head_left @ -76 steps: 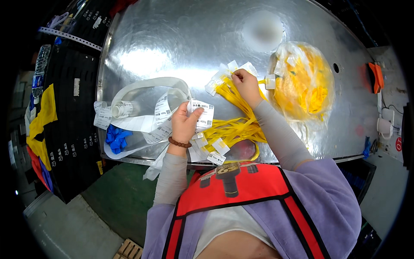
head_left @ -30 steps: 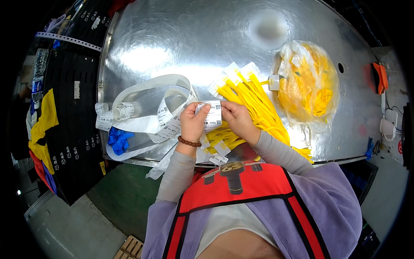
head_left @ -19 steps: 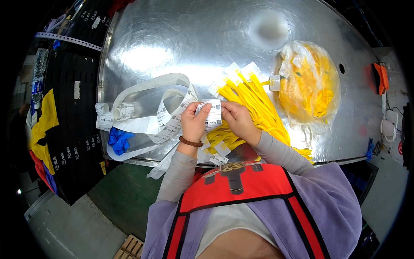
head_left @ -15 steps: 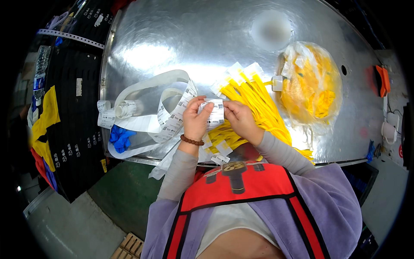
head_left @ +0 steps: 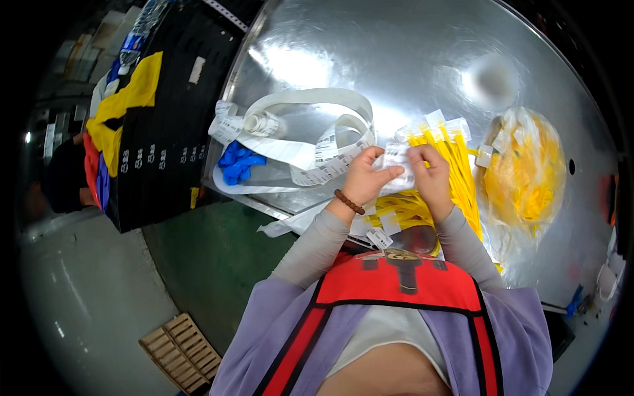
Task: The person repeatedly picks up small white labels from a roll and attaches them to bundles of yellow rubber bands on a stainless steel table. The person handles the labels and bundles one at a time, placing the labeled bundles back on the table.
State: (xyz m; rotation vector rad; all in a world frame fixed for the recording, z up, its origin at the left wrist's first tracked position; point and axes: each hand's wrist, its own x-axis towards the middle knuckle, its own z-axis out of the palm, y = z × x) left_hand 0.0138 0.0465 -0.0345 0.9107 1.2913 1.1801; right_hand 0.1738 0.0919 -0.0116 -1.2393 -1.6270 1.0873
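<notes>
A small white printed label (head_left: pixel 396 162), blurred now, is pinched between my two hands above the near part of the table. My left hand (head_left: pixel 368 173), with a brown bead bracelet at the wrist, grips its left side. The fingers of my right hand (head_left: pixel 430 177) are closed on its upper right edge. A bundle of flat yellow straps (head_left: pixel 464 181) with clear and white ends lies under and beside my right hand. Left of my hands, a long strip of white labels (head_left: pixel 290 153) loops across the table, its end coiled in a roll (head_left: pixel 262 123).
A clear bag of yellow straps (head_left: pixel 525 171) rests at the right on the metal table (head_left: pixel 403 59). A crumpled blue glove (head_left: pixel 240 163) lies by the strip. Black crates (head_left: pixel 168 125) with a yellow cloth (head_left: pixel 135 92) stand left. A wooden pallet (head_left: pixel 179 353) sits on the floor.
The view has swung left, so the table and its things appear shifted right and turned. Both hands still hold the label, with my right fingers now higher on its edge.
</notes>
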